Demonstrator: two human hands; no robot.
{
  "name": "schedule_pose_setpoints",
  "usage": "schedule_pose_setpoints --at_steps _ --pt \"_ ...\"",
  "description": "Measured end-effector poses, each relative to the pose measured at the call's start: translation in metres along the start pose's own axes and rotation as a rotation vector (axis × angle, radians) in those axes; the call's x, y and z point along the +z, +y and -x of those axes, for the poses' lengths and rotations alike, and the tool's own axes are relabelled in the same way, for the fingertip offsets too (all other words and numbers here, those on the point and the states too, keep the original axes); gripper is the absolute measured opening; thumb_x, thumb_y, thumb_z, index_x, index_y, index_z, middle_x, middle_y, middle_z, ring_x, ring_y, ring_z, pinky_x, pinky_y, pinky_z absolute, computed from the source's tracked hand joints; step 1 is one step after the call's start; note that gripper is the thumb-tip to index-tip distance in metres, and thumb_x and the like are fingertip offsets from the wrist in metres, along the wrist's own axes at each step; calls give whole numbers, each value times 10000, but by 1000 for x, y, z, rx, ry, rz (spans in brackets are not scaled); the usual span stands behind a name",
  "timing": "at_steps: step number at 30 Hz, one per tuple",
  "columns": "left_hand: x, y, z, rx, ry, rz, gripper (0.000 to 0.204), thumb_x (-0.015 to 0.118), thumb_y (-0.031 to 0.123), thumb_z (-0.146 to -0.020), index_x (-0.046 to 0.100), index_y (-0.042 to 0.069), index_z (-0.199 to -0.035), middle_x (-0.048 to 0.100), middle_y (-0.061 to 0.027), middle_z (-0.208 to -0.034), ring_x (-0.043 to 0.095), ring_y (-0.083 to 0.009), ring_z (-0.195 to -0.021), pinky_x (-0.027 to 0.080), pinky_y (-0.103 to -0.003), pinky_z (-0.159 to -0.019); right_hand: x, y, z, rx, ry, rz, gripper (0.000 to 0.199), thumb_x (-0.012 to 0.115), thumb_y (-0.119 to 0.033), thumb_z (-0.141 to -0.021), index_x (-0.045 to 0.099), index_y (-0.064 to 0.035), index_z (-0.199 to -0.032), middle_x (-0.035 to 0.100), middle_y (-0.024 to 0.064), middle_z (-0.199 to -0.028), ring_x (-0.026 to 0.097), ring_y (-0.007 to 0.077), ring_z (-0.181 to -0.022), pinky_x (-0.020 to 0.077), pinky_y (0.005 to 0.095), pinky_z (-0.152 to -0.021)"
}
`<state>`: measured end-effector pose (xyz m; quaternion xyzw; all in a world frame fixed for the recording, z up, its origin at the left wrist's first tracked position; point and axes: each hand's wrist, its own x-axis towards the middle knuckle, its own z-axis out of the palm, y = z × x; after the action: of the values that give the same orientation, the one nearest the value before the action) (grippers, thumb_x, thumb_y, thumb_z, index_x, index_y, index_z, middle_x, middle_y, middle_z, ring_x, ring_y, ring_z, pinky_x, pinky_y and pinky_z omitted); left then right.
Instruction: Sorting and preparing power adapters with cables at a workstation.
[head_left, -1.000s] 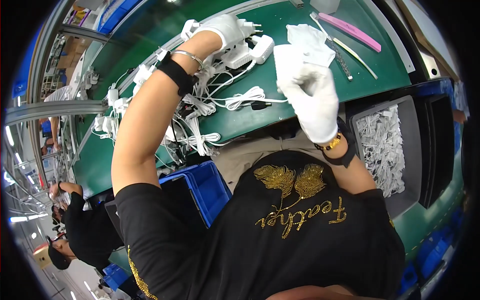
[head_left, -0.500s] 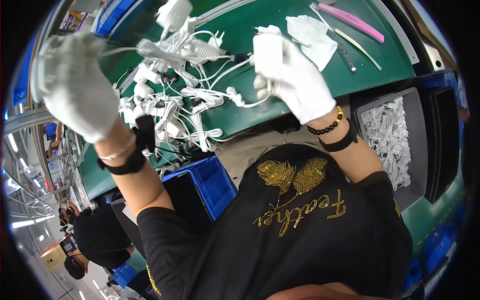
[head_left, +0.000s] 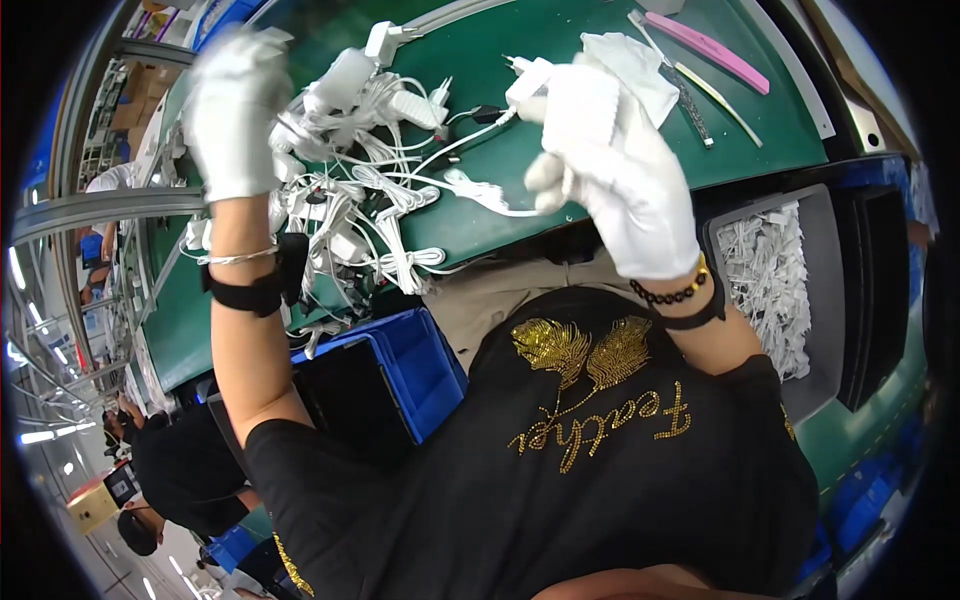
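In my gloved right hand (head_left: 635, 180) is a white power adapter (head_left: 582, 108), its two-pin plug pointing to the far left. The fingers are closed around it, and a white cord (head_left: 478, 188) runs from near my fingers toward the pile. My gloved left hand (head_left: 235, 110) is raised at the far left, beside the pile. Motion smears its fingers, so I cannot make out what they hold, if anything. Between my hands lies a tangled heap of white adapters and bundled cables (head_left: 400, 260) on the green table (head_left: 500, 225).
Beyond my right hand lie a white cloth (head_left: 635, 75), a toothbrush (head_left: 650, 38) and a pink strip (head_left: 708, 52). A grey bin (head_left: 835, 290) full of small white pieces stands at right. A blue crate (head_left: 425, 375) sits below the table edge. Metal rails (head_left: 110, 212) run at left.
My left hand has moved to the right and farther away. My right hand has shifted slightly right and nearer, keeping the adapter and turning it.
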<state>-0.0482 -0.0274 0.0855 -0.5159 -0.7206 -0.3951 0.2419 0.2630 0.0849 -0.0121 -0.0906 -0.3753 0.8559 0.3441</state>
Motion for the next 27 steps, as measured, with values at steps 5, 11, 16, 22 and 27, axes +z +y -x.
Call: schedule_pose_setpoints --at_steps 5,11,16,22,27 --pt "3 -38 13 160 -300 -415 240 658 158 -863 684 -11 -1031 688 -124 -983 675 -205 -870 535 -305 -784 9 -24 32 -198 -10 220 641 617 -100 -898 287 26 -1433 577 248 -1215 676 262 -796 577 325 -668" --pt "45 -19 46 121 -297 -539 359 709 287 -842 674 36 -1096 693 -158 -1019 666 -327 -945 524 -397 -813 1 -20 21 7 -15 176 644 618 -104 -900 289 31 -1437 573 196 -1239 675 275 -781 580 348 -658" --pt "67 73 32 298 -208 -101 463 706 309 -873 623 28 -1233 706 -132 -1000 691 -244 -896 528 -339 -823 -1 -19 36 -23 -16 220 622 607 -113 -911 295 20 -1433 579 202 -1239 672 255 -759 570 329 -635" --pt "142 119 56 178 -910 -8 457 673 427 -845 644 64 -1121 692 -175 -887 665 -362 -853 525 -411 -757 5 -48 39 -127 -62 314 590 590 -126 -927 305 3 -1427 588 212 -1240 668 224 -727 556 300 -600" --pt "160 116 74 100 -949 13 536 711 361 -834 553 61 -1249 679 -197 -975 676 -341 -861 533 -407 -783 1 -56 49 -182 1 309 616 591 -107 -923 283 2 -1446 591 236 -1223 670 217 -729 556 300 -589"
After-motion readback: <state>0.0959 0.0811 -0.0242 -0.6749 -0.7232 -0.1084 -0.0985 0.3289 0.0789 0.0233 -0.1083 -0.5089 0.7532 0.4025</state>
